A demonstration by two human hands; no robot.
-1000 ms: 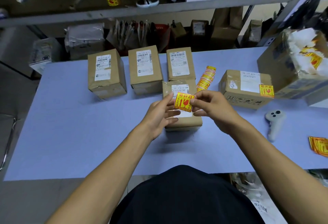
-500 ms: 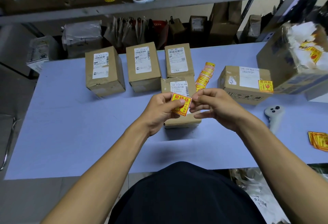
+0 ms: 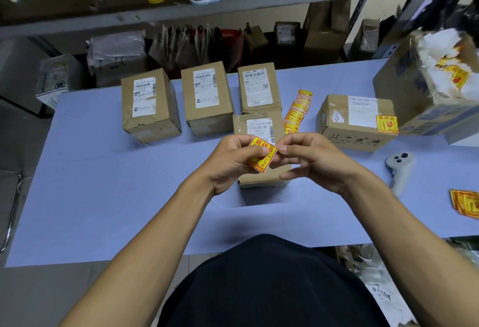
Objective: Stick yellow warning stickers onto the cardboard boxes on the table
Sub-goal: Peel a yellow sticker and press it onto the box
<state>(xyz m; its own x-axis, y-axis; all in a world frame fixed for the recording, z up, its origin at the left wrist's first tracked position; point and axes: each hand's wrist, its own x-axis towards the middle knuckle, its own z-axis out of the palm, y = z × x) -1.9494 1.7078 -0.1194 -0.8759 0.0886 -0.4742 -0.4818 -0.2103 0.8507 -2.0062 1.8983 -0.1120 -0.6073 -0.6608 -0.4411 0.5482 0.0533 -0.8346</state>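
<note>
Both hands meet above the near cardboard box (image 3: 261, 130) at table centre: left hand (image 3: 230, 161) holds a square yellow warning sticker with red print (image 3: 262, 155), fingers curled round its left side, thumb on its face; right hand (image 3: 308, 158) pinches the sticker's right corner with thumb and forefinger, other fingers loosely curled. Sticker is tilted like a diamond, lifted off the box, not stuck down. Three upright brown cardboard boxes with white shipping labels (image 3: 207, 98) stand in a row behind it on the pale blue table (image 3: 103, 184). Strip of yellow stickers (image 3: 298, 109) lies just right of that row. Low cardboard box on the right (image 3: 357, 122) already carries a yellow sticker (image 3: 386, 124). White controller (image 3: 399, 168) and more loose stickers (image 3: 465, 203) lie near the right edge.
</note>
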